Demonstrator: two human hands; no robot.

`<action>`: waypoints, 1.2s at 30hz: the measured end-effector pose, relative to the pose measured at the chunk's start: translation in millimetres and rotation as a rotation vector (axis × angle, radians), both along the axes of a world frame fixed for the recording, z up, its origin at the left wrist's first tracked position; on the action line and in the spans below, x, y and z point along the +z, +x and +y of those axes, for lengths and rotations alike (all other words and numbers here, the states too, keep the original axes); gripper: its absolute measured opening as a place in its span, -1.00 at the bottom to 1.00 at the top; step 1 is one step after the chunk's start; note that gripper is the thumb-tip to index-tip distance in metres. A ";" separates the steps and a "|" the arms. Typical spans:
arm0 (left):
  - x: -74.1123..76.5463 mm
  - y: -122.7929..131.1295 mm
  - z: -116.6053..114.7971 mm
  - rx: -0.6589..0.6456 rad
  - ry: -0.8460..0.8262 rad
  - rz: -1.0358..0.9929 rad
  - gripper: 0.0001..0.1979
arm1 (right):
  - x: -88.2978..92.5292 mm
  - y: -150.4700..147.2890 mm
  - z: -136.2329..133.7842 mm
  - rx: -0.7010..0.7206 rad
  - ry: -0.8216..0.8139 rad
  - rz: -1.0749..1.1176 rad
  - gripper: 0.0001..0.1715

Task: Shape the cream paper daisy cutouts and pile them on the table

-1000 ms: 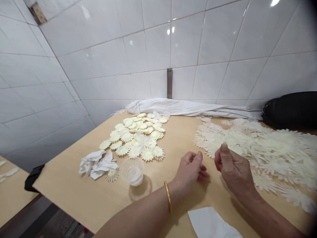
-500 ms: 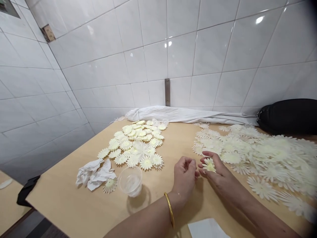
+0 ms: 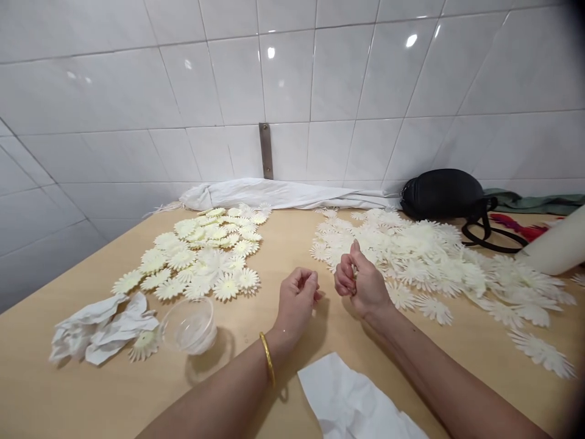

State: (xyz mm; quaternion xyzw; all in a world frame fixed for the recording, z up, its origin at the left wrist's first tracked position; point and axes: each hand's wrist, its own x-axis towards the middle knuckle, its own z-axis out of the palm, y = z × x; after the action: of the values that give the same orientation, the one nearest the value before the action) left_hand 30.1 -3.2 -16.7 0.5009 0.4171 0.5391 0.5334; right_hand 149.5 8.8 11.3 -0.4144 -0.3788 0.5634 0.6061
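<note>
My left hand (image 3: 297,299), with a gold bangle (image 3: 267,358) at its wrist, hovers above the table with thumb and fingertips pinched together. Whatever it may hold is too small or hidden to make out. Just to its right, my right hand (image 3: 363,283) is closed in a fist, thumb up, around a pale flower-shaped petal piece, almost wholly hidden by the fingers. Behind the right hand spreads a big heap of whitish flower pieces (image 3: 425,250). A yellower pile of flower pieces (image 3: 196,250) lies to the left, beyond a clear plastic cup (image 3: 189,326).
Crumpled white tissue (image 3: 98,329) and a single flower piece (image 3: 144,345) lie left of the cup. A white paper sheet (image 3: 356,396) is at the near edge. Along the tiled wall are a rolled white cloth (image 3: 283,194), a black bag (image 3: 441,194) and a pale cylinder (image 3: 560,244).
My right hand has closed from a loose cupped hold into a fist around the flower piece. The view has turned right, bringing the bag strap and cylinder into sight. My left hand stays pinched.
</note>
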 end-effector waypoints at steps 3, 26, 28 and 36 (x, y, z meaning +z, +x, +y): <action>2.8 2.9 -3.2 -0.076 -0.065 -0.064 -0.77 | -3.6 0.0 -2.5 0.037 0.011 0.129 -0.54; 9.1 -2.7 -1.0 -0.113 -0.085 -0.029 -0.63 | -21.2 -8.6 -12.9 0.289 0.043 -0.124 -0.68; 8.5 -2.3 -0.2 -0.093 -0.077 -0.035 -0.58 | -22.5 -9.1 -12.8 0.323 0.036 -0.097 -0.69; 9.4 -7.5 7.4 -0.119 -0.140 -0.037 -0.50 | -20.3 -0.9 -9.3 0.343 0.061 -0.181 -0.69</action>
State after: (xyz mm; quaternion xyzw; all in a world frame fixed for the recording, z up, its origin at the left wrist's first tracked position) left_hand 22.6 4.1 -7.2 0.4761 0.4134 0.4854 0.6057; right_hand 148.6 -0.4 -9.0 -0.3745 -0.5136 0.6071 0.4769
